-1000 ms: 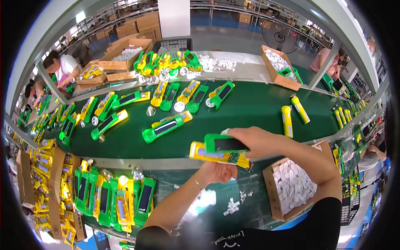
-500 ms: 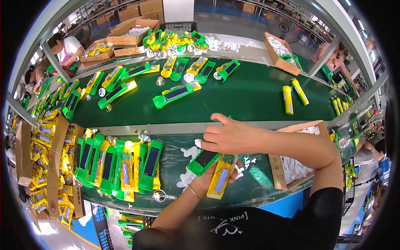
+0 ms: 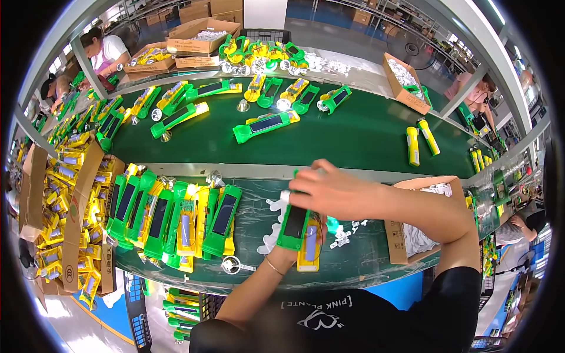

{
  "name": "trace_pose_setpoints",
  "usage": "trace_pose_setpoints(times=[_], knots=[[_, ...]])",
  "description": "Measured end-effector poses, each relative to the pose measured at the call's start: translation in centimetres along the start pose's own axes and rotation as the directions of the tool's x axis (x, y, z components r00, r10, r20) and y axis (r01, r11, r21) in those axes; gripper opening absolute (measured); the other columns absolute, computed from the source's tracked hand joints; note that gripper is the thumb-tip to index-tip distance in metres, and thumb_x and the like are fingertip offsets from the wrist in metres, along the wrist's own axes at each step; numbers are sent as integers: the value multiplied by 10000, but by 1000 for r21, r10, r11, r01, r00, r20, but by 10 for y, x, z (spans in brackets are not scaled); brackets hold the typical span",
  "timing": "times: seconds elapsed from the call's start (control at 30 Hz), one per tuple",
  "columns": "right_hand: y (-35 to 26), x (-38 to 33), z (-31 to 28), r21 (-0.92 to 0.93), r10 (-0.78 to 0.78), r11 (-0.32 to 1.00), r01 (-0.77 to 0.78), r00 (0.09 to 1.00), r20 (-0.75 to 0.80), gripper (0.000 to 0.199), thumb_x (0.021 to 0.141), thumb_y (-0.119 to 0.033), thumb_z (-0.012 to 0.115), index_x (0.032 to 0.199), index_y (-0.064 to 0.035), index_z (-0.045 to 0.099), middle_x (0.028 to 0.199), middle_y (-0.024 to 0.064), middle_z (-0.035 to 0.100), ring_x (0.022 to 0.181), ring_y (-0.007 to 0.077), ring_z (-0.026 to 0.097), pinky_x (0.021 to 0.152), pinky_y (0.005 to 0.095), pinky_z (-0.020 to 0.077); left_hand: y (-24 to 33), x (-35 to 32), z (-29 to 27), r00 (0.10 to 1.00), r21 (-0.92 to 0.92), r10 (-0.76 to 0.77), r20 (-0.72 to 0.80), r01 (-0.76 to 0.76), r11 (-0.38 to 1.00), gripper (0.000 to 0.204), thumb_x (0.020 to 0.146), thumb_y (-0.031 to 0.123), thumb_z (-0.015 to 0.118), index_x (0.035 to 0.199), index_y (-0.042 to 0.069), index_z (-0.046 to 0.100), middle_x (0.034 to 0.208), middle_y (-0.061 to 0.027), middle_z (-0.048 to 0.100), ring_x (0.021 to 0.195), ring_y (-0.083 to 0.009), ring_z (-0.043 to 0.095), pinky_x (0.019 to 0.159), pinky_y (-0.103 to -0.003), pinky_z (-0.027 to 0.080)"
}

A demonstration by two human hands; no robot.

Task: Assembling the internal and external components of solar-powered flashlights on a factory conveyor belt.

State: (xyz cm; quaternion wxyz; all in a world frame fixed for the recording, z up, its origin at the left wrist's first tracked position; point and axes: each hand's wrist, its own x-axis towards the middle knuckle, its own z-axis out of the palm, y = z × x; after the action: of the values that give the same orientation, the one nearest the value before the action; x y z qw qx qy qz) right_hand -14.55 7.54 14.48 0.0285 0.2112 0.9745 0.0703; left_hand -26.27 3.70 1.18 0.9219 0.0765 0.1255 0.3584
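Observation:
Over the near bench I hold the two parts of an opened flashlight. One is a green casing half (image 3: 292,228) with a dark panel. The other is a yellow half (image 3: 308,259) with a pale purple battery, lying beside and partly under the green one. My left hand (image 3: 285,256) grips both from below, its fingers mostly hidden behind them. From the right, my right hand (image 3: 318,189) curls its fingers over the far end of the green half. Something white covers one of its fingertips. White plastic pieces (image 3: 271,238) lie just left of the casing.
Opened flashlights (image 3: 159,226) stand in a row at left, beside a carton (image 3: 82,217) of yellow halves. A carton (image 3: 397,244) of white parts sits at right. Small white clips (image 3: 344,235) and a reflector (image 3: 231,265) lie on the bench. The green belt (image 3: 353,144) beyond carries more flashlights.
The green half has turned more upright and now covers more of the yellow half. My right hand stays at its far end. The whole view has shifted slightly.

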Motion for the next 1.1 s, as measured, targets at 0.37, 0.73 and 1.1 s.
trace_pose_setpoints(times=[0.37,0.73,1.1], knots=[[-28,-14,34,665,608,518,-537,779,156,687,717,-209,665,1235,37,286,1091,189,382,870,273,513,730,320,467,-13,21,-18,853,318,505,-129,-447,836,256,902,177,364,1106,49,451,951,-67,539,832,-144,551,680,-277,481],[-48,-42,50,969,786,14,-247,602,142,522,718,31,405,1231,0,312,1158,162,467,1078,223,473,904,314,377,-1,7,-4,901,309,415,-125,-362,880,248,898,196,414,1105,61,441,927,-61,537,781,-151,539,679,-305,480],[-95,-50,34,730,801,588,-347,377,-466,219,656,-1,646,871,-33,625,868,108,561,754,207,558,663,283,465,4,-12,5,946,67,289,149,-301,951,514,841,281,532,1280,118,322,992,-104,525,877,-225,546,756,-384,480]])
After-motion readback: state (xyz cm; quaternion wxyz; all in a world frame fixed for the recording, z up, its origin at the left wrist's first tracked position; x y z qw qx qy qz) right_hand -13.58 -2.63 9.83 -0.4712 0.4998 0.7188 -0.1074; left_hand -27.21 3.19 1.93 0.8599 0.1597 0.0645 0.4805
